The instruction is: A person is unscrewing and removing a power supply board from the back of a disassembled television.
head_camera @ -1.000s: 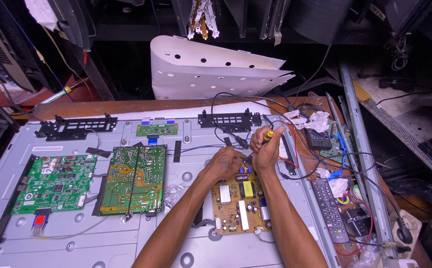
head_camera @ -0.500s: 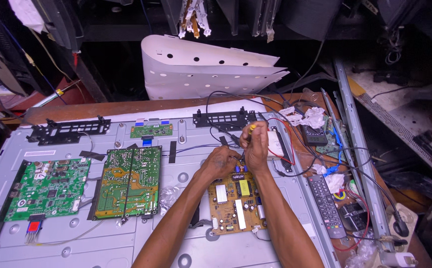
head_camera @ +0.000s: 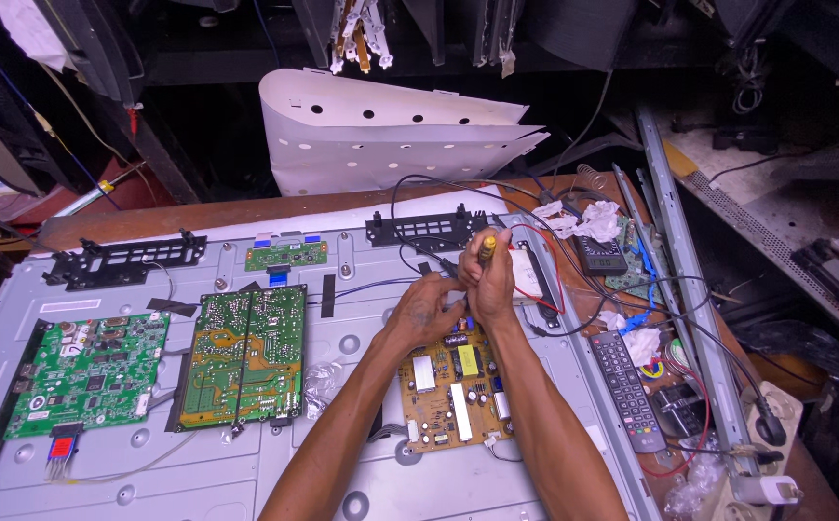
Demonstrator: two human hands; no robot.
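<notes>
My right hand point(head_camera: 489, 280) is closed around a yellow-handled screwdriver point(head_camera: 486, 247), held upright over the top edge of a tan power board point(head_camera: 455, 391). My left hand point(head_camera: 426, 307) rests right beside it at the board's upper left corner, fingers curled by a black cable point(head_camera: 418, 265); whether it pinches the cable is not clear. The board lies on the grey metal back of a flat panel point(head_camera: 198, 473). Two green circuit boards point(head_camera: 89, 373) point(head_camera: 241, 355) are fixed to the panel further left.
A remote control point(head_camera: 627, 391), crumpled paper point(head_camera: 598, 222), a meter point(head_camera: 601, 256) and tangled wires crowd the right side. A curled white perforated sheet point(head_camera: 391, 135) stands at the back. Black plastic brackets point(head_camera: 125, 260) lie along the panel's top edge.
Both hands have stayed together at the top of the tan board; the screwdriver stays upright. The view has shifted a little.
</notes>
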